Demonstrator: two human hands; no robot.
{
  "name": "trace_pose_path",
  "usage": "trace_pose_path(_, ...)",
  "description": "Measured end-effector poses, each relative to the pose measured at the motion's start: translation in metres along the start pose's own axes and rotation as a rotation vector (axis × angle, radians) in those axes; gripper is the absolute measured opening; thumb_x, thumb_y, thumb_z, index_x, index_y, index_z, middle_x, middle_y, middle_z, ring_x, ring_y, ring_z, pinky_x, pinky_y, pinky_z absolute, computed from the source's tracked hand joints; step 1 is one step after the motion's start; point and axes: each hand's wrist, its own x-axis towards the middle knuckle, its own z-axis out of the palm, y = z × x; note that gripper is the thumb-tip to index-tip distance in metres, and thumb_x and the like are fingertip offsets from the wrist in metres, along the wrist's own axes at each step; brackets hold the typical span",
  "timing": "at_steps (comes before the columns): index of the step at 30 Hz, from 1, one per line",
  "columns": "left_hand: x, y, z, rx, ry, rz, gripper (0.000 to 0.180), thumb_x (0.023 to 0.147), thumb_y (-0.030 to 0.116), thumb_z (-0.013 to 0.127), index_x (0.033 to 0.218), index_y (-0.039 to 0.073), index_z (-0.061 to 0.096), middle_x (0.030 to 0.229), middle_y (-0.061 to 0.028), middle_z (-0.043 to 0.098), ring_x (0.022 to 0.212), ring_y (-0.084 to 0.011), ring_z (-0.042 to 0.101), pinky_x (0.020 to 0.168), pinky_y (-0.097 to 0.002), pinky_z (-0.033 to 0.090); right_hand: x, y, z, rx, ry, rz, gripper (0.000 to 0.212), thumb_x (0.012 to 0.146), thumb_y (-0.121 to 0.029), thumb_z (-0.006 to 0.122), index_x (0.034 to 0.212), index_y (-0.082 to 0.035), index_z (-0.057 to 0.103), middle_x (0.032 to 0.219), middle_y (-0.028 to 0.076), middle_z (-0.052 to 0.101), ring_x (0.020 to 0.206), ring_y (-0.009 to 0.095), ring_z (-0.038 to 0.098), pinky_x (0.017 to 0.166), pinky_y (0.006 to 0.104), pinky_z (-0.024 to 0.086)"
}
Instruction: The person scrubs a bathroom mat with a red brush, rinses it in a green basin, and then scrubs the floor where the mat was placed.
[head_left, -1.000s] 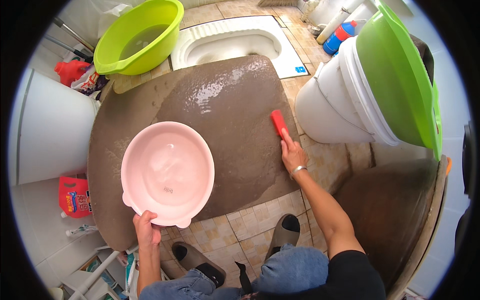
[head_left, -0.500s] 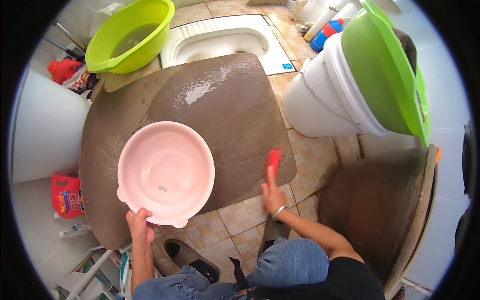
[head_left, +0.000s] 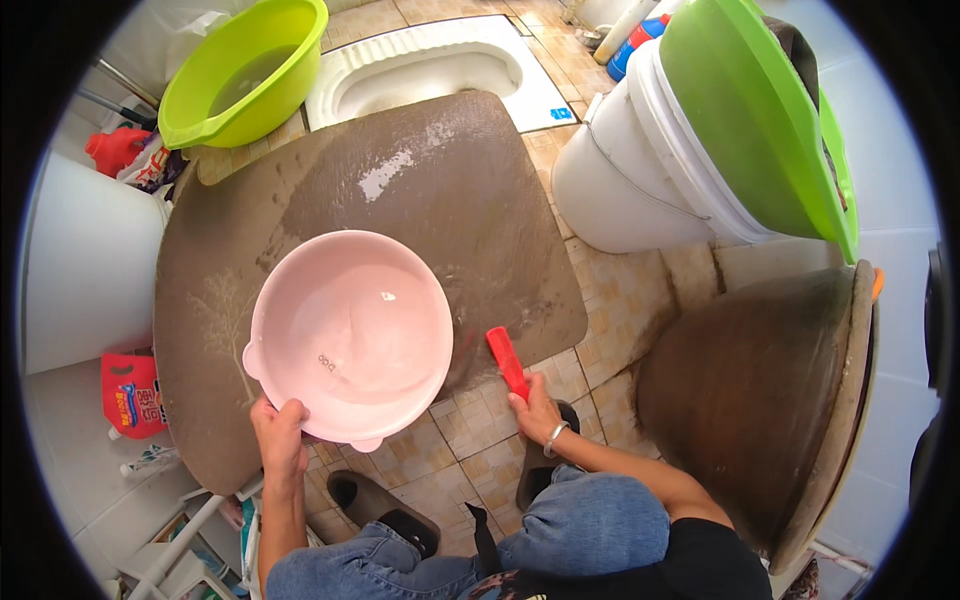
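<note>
My left hand (head_left: 281, 440) grips the near rim of a round pink basin (head_left: 355, 320), held above the mat, its inside facing me. Whether any water is in it I cannot tell. My right hand (head_left: 537, 412) is closed around the handle of a red scrub brush (head_left: 505, 355); its bristles are not visible. The brush is at the near edge of a large grey-brown mat (head_left: 500, 200). Much of that mat's surface is dark and wet, and a patch of water shines near its far side.
A green-yellow tub (head_left: 290, 85) with cloudy water stands far left, beside a white squat toilet (head_left: 540, 85). At right are a white bucket (head_left: 620, 170), a green basin (head_left: 740, 120) leaning on it, and a large brown vat (head_left: 740, 400). A red detergent pouch (head_left: 130, 395) sits left.
My right hand has drawn the brush nearer to me and a little left. The pink basin has shifted slightly right and up, and turned a bit. The view has moved slightly.
</note>
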Motion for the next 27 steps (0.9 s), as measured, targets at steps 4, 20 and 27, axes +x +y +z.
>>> trace_pose_path(4,0.004,-0.006,-0.010,-0.062,0.067,-0.042,0.035,0.073,-0.005,0.056,0.107,-0.010,0.065,0.094,-0.0090,0.070,0.078,-0.0158,0.065,0.071,-0.0275,0.053,-0.010,-0.034,0.013,0.269,-0.312,0.227,0.037,0.098,-0.027,0.064,0.124,-0.009,0.044,0.088,0.024,0.068,0.076,0.045,0.069,0.071,0.0541,0.055)
trace_pose_path(20,0.010,-0.006,-0.029,-0.142,0.150,-0.122,0.035,0.073,-0.004,0.056,0.107,-0.009,0.060,0.091,-0.0128,0.068,0.067,-0.0237,0.069,0.050,-0.0337,0.059,-0.012,-0.037,0.003,0.433,-0.191,0.427,0.028,0.105,-0.024,0.055,0.119,-0.002,0.044,0.077,0.014,0.058,0.047,0.023,0.061,0.041,0.0443,0.056)
trace_pose_path(27,0.017,-0.027,-0.044,-0.125,0.130,-0.133,0.033,0.072,-0.007,0.056,0.104,-0.008,0.061,0.093,-0.0115,0.068,0.076,-0.0220,0.068,0.065,-0.0333,0.059,0.035,-0.045,0.003,1.053,0.197,0.618,0.020,0.107,-0.024,0.049,0.120,-0.012,0.041,0.086,0.007,0.049,0.051,0.023,0.052,0.050,0.0499,0.059)
